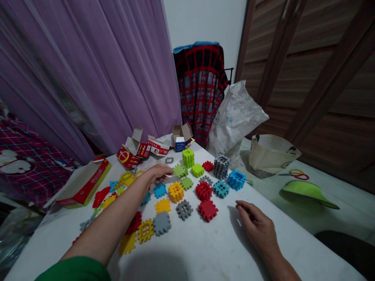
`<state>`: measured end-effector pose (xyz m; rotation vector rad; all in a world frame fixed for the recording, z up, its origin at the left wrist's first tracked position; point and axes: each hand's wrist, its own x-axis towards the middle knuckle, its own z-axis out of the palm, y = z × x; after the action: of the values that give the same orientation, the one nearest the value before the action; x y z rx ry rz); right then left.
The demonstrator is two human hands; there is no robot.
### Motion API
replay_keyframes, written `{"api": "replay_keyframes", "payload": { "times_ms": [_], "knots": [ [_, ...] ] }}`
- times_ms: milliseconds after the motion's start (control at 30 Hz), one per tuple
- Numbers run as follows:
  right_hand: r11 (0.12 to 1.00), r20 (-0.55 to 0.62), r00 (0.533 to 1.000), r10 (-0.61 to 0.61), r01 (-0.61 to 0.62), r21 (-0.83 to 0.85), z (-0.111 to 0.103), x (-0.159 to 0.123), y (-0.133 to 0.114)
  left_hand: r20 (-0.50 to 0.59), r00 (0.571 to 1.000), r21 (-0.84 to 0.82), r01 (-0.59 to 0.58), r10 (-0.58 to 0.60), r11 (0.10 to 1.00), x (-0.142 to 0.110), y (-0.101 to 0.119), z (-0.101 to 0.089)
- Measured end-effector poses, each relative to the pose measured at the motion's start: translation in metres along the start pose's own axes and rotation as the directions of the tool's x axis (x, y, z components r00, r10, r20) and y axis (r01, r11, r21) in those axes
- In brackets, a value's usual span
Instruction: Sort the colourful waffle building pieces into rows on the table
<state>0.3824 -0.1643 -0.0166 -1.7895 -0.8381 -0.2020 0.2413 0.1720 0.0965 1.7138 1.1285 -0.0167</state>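
Observation:
Many coloured waffle-style building blocks lie spread on a white table (205, 249). My left hand (159, 171) reaches across the pile with fingers curled down over a light green block (180, 170), touching it or just short of it. A blue flat piece (159, 191) and a yellow cube (176, 191) lie just below that hand. My right hand (258, 224) rests on the table, fingers loosely spread, holding nothing. Nearest to it is a red block (208, 210). A grey stack (221, 167) and a blue cube (236, 179) stand farther back.
Opened red cardboard boxes (133, 150) and a long red-white box (84, 183) lie at the table's left and back. A white plastic bag (237, 117), a beige tote (271, 154), scissors (297, 173) and a green visor (306, 191) are at the right. Purple curtains hang behind.

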Motion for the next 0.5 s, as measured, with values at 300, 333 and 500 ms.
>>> {"api": "replay_keyframes", "payload": {
  "times_ms": [300,333,500],
  "knots": [
    [1.0,0.011,1.0,-0.007,0.007,-0.025,-0.004,0.002,-0.004,0.055,0.993,0.058,0.097,-0.1,0.994,0.032,-0.015,0.006],
    [1.0,0.012,1.0,-0.007,0.008,-0.028,-0.004,0.002,-0.003,0.076,0.992,0.039,0.102,-0.105,0.994,0.034,-0.018,0.006],
    [0.998,0.045,0.999,-0.017,0.019,-0.056,-0.005,0.001,0.001,0.211,0.968,0.001,0.138,-0.135,0.99,0.039,-0.025,0.007]
  ]
}}
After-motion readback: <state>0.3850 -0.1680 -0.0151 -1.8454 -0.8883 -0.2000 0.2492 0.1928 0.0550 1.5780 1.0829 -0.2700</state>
